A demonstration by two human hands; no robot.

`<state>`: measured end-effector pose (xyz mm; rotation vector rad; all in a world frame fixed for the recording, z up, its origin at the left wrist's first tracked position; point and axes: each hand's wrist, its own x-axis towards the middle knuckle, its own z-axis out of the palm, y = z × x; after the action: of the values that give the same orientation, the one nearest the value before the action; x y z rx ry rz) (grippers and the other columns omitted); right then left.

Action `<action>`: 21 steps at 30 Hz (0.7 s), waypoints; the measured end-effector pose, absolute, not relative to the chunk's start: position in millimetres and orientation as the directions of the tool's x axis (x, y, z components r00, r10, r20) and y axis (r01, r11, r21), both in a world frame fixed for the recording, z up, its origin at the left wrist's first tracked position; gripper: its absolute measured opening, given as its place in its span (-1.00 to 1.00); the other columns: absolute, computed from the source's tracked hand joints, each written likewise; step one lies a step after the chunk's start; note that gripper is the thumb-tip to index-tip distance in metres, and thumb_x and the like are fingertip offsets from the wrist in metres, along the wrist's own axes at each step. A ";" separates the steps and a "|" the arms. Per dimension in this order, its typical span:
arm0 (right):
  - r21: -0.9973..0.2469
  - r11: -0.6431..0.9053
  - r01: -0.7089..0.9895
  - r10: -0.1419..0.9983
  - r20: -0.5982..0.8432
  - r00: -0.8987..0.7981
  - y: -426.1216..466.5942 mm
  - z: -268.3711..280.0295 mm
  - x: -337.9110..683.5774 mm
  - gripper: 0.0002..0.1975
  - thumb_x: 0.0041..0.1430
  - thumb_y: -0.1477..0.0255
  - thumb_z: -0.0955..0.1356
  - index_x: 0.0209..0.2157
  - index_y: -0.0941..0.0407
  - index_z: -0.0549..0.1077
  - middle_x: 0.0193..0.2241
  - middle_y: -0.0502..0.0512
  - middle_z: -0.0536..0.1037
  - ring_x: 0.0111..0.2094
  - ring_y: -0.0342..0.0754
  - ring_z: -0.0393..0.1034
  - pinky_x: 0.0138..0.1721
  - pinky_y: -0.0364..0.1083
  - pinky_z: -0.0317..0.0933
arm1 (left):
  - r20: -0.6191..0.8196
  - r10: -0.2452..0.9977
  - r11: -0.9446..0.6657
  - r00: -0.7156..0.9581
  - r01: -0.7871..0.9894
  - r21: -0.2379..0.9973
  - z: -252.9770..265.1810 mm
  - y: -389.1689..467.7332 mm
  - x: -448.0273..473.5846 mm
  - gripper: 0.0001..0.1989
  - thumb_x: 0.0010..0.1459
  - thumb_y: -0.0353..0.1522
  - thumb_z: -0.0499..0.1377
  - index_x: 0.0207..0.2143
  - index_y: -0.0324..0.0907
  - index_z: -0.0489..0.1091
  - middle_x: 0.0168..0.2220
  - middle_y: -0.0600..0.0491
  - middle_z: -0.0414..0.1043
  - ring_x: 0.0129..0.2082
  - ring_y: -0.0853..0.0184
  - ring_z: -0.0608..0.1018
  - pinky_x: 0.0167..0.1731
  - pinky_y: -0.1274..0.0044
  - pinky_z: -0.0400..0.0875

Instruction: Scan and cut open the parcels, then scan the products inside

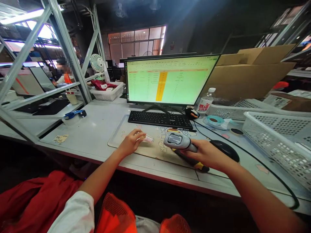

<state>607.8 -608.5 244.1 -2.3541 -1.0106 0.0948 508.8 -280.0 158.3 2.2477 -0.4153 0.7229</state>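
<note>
My left hand (pixel 130 143) is closed on a small white packet (pixel 148 138) with reddish print, just above the desk mat (pixel 121 136). Its exact kind is too small to tell. In my right hand (pixel 206 153) is a grey barcode scanner (pixel 178 141), its head pointing left toward the packet. My fingers wrap round the scanner's handle and are partly hidden. Below the scanner lies a black-and-yellow handled tool (pixel 199 166), partly covered by my hand. A black mouse (pixel 224 149) sits beside my right wrist.
A keyboard (pixel 160 119) and a lit monitor (pixel 167 81) stand ahead. Right of them are a bottle (pixel 206 103), a tape roll (pixel 215 120) and white baskets (pixel 279 129). The scanner's cable (pixel 255 155) crosses the right side. Blue-handled tape (pixel 74 116) lies left. A person (pixel 65 76) sits far left.
</note>
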 end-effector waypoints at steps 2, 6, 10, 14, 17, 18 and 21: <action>-0.471 -0.635 0.612 0.648 0.106 0.754 -609.3 234.0 618.4 -0.58 0.09 0.06 0.37 -0.19 0.08 0.62 -0.28 0.13 0.68 -0.28 0.12 0.54 -0.25 0.04 0.38 | 0.601 -0.075 -0.703 0.796 -0.470 0.534 159.0 -276.9 507.2 -0.70 0.40 -0.39 0.13 0.13 -0.07 0.47 0.06 -0.09 0.43 0.08 0.18 0.55 0.16 0.30 0.47; -0.417 -0.749 0.515 0.537 0.075 0.841 -615.9 217.4 634.7 -0.57 0.08 0.06 0.33 -0.29 0.14 0.58 -0.32 0.21 0.66 -0.30 0.15 0.52 -0.27 0.05 0.33 | 0.585 -0.062 -0.728 0.809 -0.437 0.528 162.2 -271.1 505.2 -0.71 0.41 -0.34 0.15 0.14 -0.08 0.46 0.06 -0.09 0.43 0.05 0.18 0.56 0.11 0.32 0.50; -0.544 -0.628 0.557 0.619 0.086 0.781 -620.8 222.4 626.5 -0.49 0.08 0.02 0.38 -0.14 0.13 0.62 -0.18 0.18 0.69 -0.17 0.17 0.56 -0.14 0.06 0.41 | 0.598 -0.076 -0.748 0.798 -0.442 0.495 162.1 -271.4 508.5 -0.72 0.42 -0.39 0.13 0.13 -0.09 0.46 0.06 -0.09 0.43 0.05 0.18 0.56 0.07 0.31 0.51; -0.558 -0.512 0.653 0.746 0.087 0.660 -618.2 232.0 609.0 -0.58 0.11 0.06 0.43 -0.18 0.10 0.65 -0.18 0.16 0.68 -0.17 0.14 0.55 -0.07 0.06 0.44 | 0.641 -0.107 -0.727 0.760 -0.500 0.471 158.2 -277.1 516.1 -0.69 0.39 -0.46 0.11 0.13 -0.10 0.44 0.05 -0.07 0.43 0.06 0.20 0.56 0.08 0.33 0.52; -0.547 -0.498 0.673 0.767 0.085 0.637 -616.4 229.7 606.0 -0.60 0.15 0.08 0.42 -0.17 0.08 0.65 -0.17 0.16 0.68 -0.14 0.14 0.55 -0.05 0.06 0.45 | 0.642 -0.121 -0.722 0.758 -0.511 0.467 156.7 -281.0 520.3 -0.66 0.36 -0.50 0.12 0.13 -0.09 0.44 0.04 -0.06 0.44 0.06 0.21 0.56 0.08 0.33 0.53; -0.550 -0.492 0.675 0.767 0.093 0.634 -616.4 227.6 607.2 -0.60 0.15 0.07 0.43 -0.16 0.08 0.66 -0.17 0.15 0.68 -0.13 0.14 0.54 -0.02 0.07 0.45 | 0.638 -0.124 -0.721 0.760 -0.510 0.468 156.7 -282.0 521.0 -0.66 0.36 -0.51 0.12 0.12 -0.09 0.45 0.04 -0.06 0.44 0.06 0.21 0.56 0.09 0.33 0.53; -0.554 -0.477 0.683 0.761 0.130 0.636 -617.2 221.8 613.2 -0.60 0.13 0.05 0.44 -0.19 0.07 0.66 -0.24 0.14 0.68 -0.14 0.13 0.54 0.02 0.08 0.44 | 0.622 -0.122 -0.718 0.774 -0.501 0.483 157.6 -283.8 521.5 -0.65 0.36 -0.50 0.12 0.13 -0.10 0.45 0.05 -0.06 0.43 0.08 0.19 0.55 0.13 0.31 0.52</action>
<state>613.2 -617.2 221.8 -2.2849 -1.1237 0.1783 521.5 -283.8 157.6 2.3040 -0.4616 0.7480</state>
